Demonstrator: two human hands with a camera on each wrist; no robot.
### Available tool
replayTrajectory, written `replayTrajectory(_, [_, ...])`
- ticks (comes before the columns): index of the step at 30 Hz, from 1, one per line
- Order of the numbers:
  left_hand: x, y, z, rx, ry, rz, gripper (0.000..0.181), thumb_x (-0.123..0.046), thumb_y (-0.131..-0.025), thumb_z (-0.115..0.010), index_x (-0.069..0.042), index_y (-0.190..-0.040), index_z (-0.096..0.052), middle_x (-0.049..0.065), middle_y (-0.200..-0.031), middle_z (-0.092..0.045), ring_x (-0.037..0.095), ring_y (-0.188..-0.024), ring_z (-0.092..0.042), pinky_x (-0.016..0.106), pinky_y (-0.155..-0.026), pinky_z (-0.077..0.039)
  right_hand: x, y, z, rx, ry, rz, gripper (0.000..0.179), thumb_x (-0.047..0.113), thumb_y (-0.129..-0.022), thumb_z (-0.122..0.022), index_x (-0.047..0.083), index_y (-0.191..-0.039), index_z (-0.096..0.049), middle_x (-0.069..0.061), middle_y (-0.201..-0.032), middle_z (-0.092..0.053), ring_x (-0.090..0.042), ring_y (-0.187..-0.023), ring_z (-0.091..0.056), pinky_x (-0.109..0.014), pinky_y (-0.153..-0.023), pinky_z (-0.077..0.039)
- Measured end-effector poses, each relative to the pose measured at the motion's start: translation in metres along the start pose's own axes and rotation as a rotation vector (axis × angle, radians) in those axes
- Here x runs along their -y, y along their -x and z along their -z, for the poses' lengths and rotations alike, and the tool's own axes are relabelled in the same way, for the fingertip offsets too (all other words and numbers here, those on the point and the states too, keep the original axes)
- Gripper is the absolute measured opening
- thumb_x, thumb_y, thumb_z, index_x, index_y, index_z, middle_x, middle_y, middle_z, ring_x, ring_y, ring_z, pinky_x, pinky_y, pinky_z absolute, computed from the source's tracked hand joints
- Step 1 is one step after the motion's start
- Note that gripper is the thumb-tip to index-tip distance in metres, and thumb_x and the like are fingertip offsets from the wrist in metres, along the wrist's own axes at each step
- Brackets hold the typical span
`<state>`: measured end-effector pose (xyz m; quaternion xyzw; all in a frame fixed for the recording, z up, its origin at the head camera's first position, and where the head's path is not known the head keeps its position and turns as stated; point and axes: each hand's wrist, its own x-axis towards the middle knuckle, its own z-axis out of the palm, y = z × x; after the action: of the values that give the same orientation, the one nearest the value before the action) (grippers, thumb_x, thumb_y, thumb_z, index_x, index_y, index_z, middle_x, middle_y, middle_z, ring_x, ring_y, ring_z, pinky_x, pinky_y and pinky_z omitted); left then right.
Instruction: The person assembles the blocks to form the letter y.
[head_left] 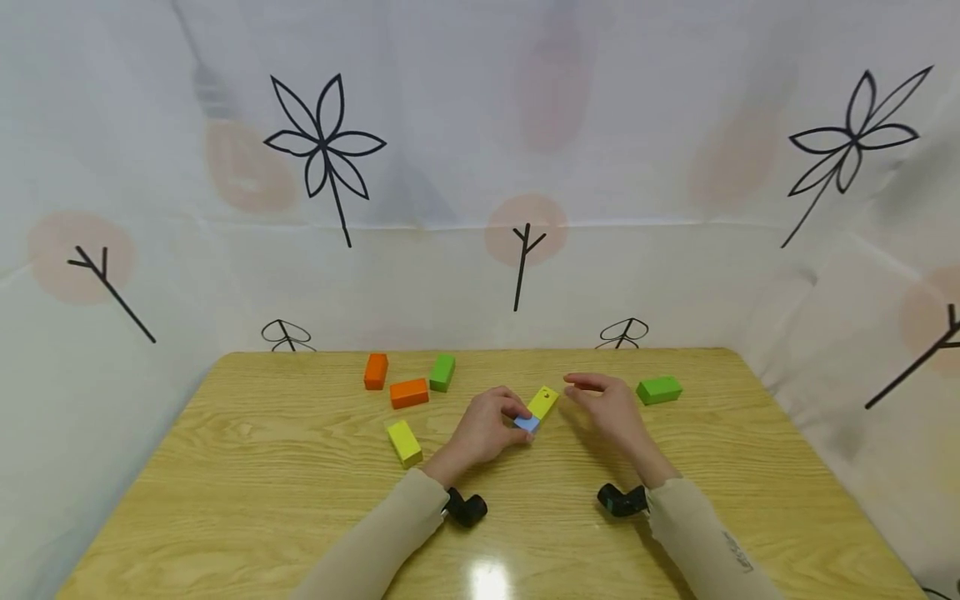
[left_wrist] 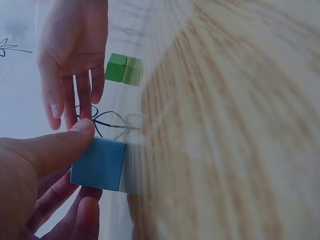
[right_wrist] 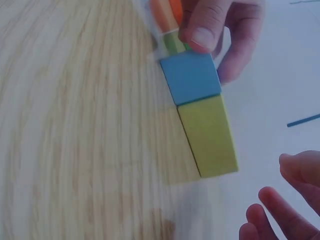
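Observation:
Between thumb and fingers, my left hand (head_left: 486, 427) pinches a small blue block (head_left: 527, 424) on the wooden table. A yellow block (head_left: 543, 402) with a small dark mark on top lies end to end with it, angled toward the back right. In the right wrist view the blue block (right_wrist: 191, 78) and the yellow block (right_wrist: 209, 136) touch along one edge. My right hand (head_left: 611, 414) hovers just right of the yellow block, apart from it, its fingers loosely extended and holding nothing. The left wrist view shows the blue block's (left_wrist: 98, 164) square end face.
Left of the hands lie two orange blocks (head_left: 408, 393), a green block (head_left: 442, 372) and another yellow block (head_left: 405, 443). A second green block (head_left: 659, 390) is right of my right hand. A patterned white cloth (head_left: 450, 275) hangs behind the table (head_left: 262, 500).

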<state>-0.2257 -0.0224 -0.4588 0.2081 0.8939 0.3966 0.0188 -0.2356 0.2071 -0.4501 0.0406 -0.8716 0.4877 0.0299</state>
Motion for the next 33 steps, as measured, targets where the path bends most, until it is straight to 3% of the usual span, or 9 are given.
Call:
replayTrajectory(10, [-0.002,0.001,0.001,0.0,0.004,0.017,0.019,-0.021,-0.081,-0.086,-0.016,-0.098,-0.079,-0.012,-0.101,-0.059,0.011,-0.094,-0.058,0.025,-0.082,-0.05,-0.004,0.005,0.03,-0.026,0.036,0.013,0.041,0.021,-0.098,-0.066,0.001,-0.134,-0.062,-0.024,-0.132,-0.059,-0.037,-0.121,-0.053,-0.036,-0.084,-0.049])
replayTrajectory(17, [-0.001,0.0,0.001,0.008,0.013,0.033,0.018,-0.021,-0.081,-0.085,-0.017,-0.097,-0.079,-0.013,-0.102,-0.059,0.01,-0.094,-0.058,0.026,-0.084,-0.05,-0.012,0.01,0.056,-0.059,0.042,-0.005,0.052,0.034,-0.097,-0.066,0.002,-0.137,-0.059,-0.023,-0.135,-0.056,-0.036,-0.125,-0.05,-0.035,-0.088,-0.046])
replayTrajectory(24, [-0.001,-0.001,-0.001,0.009,0.008,0.041,0.018,-0.021,-0.081,-0.085,-0.018,-0.097,-0.079,-0.014,-0.101,-0.058,0.009,-0.095,-0.057,0.026,-0.084,-0.05,-0.03,0.015,0.075,-0.136,0.041,-0.009,0.051,0.036,-0.097,-0.066,0.003,-0.136,-0.06,-0.023,-0.134,-0.057,-0.033,-0.121,-0.051,-0.018,-0.074,-0.047])
replayTrajectory(30, [0.0,0.0,-0.001,0.003,-0.002,0.025,0.019,-0.021,-0.081,-0.086,-0.017,-0.098,-0.079,-0.014,-0.1,-0.058,0.009,-0.094,-0.057,0.026,-0.084,-0.05,-0.041,0.018,0.086,-0.186,0.07,-0.046,0.05,0.033,-0.098,-0.066,0.003,-0.137,-0.059,-0.024,-0.141,-0.049,-0.039,-0.123,-0.047,-0.019,-0.07,-0.045])
replayTrajectory(33, [0.0,-0.001,-0.001,0.003,-0.003,0.019,0.019,-0.021,-0.081,-0.086,-0.017,-0.098,-0.079,-0.014,-0.1,-0.058,0.009,-0.094,-0.057,0.026,-0.083,-0.05,-0.045,0.017,0.089,-0.205,0.09,-0.04,0.048,0.029,-0.098,-0.066,0.0,-0.136,-0.059,-0.026,-0.144,-0.044,-0.044,-0.124,-0.045,-0.026,-0.072,-0.046])
